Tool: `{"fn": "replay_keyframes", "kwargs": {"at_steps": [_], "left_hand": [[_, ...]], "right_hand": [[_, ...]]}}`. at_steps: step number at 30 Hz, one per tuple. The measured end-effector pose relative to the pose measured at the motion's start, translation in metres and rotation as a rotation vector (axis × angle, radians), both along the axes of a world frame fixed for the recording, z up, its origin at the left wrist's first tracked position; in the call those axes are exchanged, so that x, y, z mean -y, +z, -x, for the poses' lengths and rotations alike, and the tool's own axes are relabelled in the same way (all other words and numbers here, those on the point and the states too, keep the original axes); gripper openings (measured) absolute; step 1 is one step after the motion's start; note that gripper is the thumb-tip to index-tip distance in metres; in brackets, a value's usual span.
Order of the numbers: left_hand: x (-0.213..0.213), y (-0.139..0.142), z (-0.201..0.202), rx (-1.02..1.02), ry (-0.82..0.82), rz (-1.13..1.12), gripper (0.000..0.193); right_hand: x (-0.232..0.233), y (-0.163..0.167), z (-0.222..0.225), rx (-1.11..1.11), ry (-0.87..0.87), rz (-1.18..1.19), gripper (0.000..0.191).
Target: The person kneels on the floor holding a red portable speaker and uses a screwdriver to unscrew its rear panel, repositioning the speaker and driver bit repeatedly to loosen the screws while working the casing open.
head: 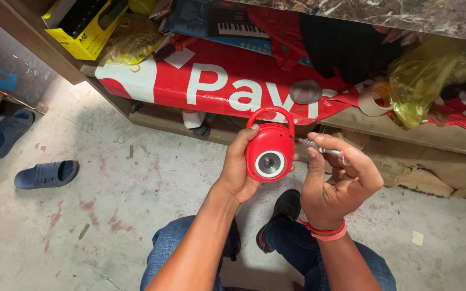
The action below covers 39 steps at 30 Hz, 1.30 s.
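Both hands are busy: our left hand (239,167) grips a red device (269,145), our right hand (338,180) pinches a screwdriver (315,147) against its side.

Floor (136,194) left w/ free room; cluttered shelf (233,86) blocks ahead, sandals (47,174) far left.

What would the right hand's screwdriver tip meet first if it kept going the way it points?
The right hand aims its slim metal screwdriver leftward at the red rounded plastic gadget with a loop handle, held by the left hand. It would probably meet that casing's upper right edge first.
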<state>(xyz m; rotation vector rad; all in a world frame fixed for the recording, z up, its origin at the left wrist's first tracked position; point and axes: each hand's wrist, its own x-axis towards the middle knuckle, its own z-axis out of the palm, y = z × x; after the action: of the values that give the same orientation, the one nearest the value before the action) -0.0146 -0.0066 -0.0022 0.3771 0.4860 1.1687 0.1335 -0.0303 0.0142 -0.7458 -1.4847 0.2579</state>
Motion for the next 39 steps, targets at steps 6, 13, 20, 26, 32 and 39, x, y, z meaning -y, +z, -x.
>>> {"fn": "replay_keyframes", "kwargs": {"at_steps": [6,13,20,26,32,39], "left_hand": [[-0.0004,-0.0007,0.0009,-0.024,0.015,0.034,0.062],[-0.0013,-0.0029,-0.0001,-0.055,0.021,0.016,0.06],[-0.002,-0.0017,0.0009,-0.052,0.025,0.043,0.057],[-0.0011,-0.0023,0.0003,-0.052,0.019,0.014,0.058],[-0.0021,-0.0023,0.0007,-0.05,0.021,0.012,0.058],[-0.0014,-0.0021,0.0005,-0.059,0.022,0.034,0.058]], "right_hand": [[-0.0001,0.0004,-0.0018,0.03,-0.02,-0.051,0.056],[0.0023,0.0004,-0.0017,0.017,-0.026,-0.003,0.047],[0.0011,0.002,-0.0002,-0.048,0.032,0.029,0.045],[0.0032,0.0036,0.0,0.016,-0.001,-0.013,0.049],[0.0017,0.0017,0.0001,-0.01,-0.016,-0.014,0.05],[0.0016,0.0002,-0.0006,-0.028,0.009,-0.001,0.046]]}}
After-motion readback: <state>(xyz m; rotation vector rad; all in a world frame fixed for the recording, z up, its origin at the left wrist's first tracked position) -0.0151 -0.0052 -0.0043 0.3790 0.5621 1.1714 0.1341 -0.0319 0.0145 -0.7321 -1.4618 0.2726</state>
